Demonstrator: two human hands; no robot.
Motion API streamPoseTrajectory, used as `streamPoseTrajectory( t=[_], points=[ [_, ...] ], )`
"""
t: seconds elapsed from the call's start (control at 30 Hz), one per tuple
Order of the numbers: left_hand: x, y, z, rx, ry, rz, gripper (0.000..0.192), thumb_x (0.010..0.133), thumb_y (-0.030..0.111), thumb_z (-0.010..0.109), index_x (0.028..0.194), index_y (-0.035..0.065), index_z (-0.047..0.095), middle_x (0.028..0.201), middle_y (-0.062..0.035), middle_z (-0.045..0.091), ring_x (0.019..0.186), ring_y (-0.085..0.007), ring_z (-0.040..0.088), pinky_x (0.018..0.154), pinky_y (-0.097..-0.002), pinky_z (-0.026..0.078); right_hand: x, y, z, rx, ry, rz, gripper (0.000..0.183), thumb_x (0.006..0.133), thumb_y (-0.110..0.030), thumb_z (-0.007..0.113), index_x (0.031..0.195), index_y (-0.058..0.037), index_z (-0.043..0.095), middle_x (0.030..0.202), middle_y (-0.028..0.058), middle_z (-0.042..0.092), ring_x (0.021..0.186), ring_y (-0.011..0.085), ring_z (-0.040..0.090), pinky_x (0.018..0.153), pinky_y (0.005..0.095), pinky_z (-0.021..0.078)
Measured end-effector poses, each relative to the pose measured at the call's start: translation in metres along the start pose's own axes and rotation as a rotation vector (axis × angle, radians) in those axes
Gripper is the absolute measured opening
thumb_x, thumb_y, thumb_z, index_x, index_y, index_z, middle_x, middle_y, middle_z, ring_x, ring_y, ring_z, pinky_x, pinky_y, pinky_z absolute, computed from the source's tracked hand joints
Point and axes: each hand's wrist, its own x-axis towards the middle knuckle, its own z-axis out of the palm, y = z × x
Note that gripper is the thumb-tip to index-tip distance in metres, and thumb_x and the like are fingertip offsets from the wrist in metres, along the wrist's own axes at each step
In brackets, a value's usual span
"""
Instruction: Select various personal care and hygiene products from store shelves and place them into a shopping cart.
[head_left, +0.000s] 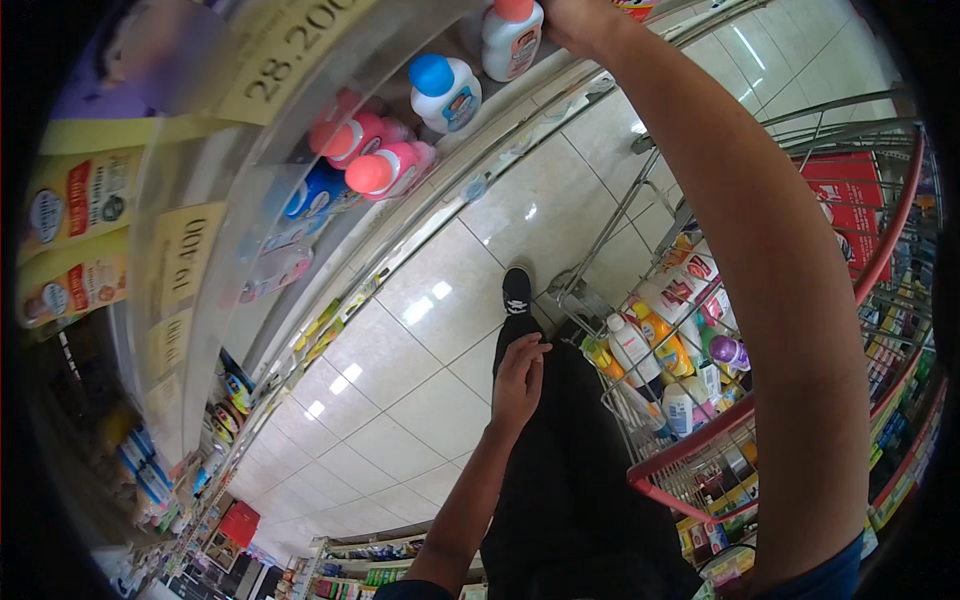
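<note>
My right hand (576, 24) reaches up to the shelf at the top edge, beside a white bottle with a coral cap (513, 41). Its fingers are cut off by the frame, so any grip is hidden. Nearby on the same shelf stand a white bottle with a blue cap (447, 96) and pink bottles with coral caps (391, 169). My left hand (520, 379) hangs in front of my dark trousers, empty, its fingers loosely bent.
A wire shopping cart with a red handle (694, 439) stands at my right, loaded with several bottles and packs, including an orange bottle (666, 341) and a red box (844, 199). Price tags (180, 259) line the shelf edge at left. Pale floor tiles (420, 390) run between.
</note>
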Motion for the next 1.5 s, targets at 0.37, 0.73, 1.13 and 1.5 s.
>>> streamPoseTrajectory(
  t=[0.37,0.73,1.13,1.5],
  points=[
    [-0.055,0.044,-0.025,0.141,-0.196,0.049,0.017,0.090,0.005,0.047,0.103,0.0059,0.058,0.109,-0.0123,0.056,0.090,-0.0239,0.059,0.072,-0.0279,0.047,-0.076,-0.065,-0.006,0.690,0.192,0.197,0.040,0.088,-0.017,0.046,0.125,0.0008,0.045,0.121,0.0088,0.053,0.110,0.0150,0.047,0.095,0.0269,0.0335],
    [-0.196,-0.007,-0.074,0.142,-0.388,-0.198,0.028,0.092,0.021,0.048,0.115,0.0065,0.057,0.116,-0.0128,0.057,0.111,-0.0270,0.053,0.095,-0.0344,0.040,-0.354,-0.226,-0.080,0.121,0.369,0.415,0.020,0.080,-0.009,0.056,0.099,-0.0013,0.057,0.096,0.0073,0.059,0.092,0.0169,0.055,0.079,0.0297,0.0436],
    [-0.191,0.067,-0.135,-0.099,-0.568,-0.388,0.046,0.098,0.030,0.030,0.129,-0.0025,0.043,0.126,-0.0131,0.050,0.119,-0.0189,0.044,0.101,-0.0291,0.032,-0.600,-0.170,-0.031,-0.586,-0.080,1.032,0.042,0.076,-0.022,0.060,0.117,-0.0123,0.052,0.117,0.0160,0.052,0.108,0.0370,0.050,0.088,0.0492,0.0422],
    [-0.228,0.058,-0.182,0.491,-0.625,-0.259,0.038,0.092,0.014,0.046,0.127,-0.0019,0.043,0.119,-0.0167,0.055,0.107,-0.0224,0.054,0.087,-0.0301,0.044,-0.605,-0.120,-0.014,-0.215,0.045,0.903,0.029,0.080,-0.022,0.051,0.102,-0.0054,0.060,0.099,0.0190,0.063,0.094,0.0329,0.060,0.081,0.0434,0.0468]
  ],
)
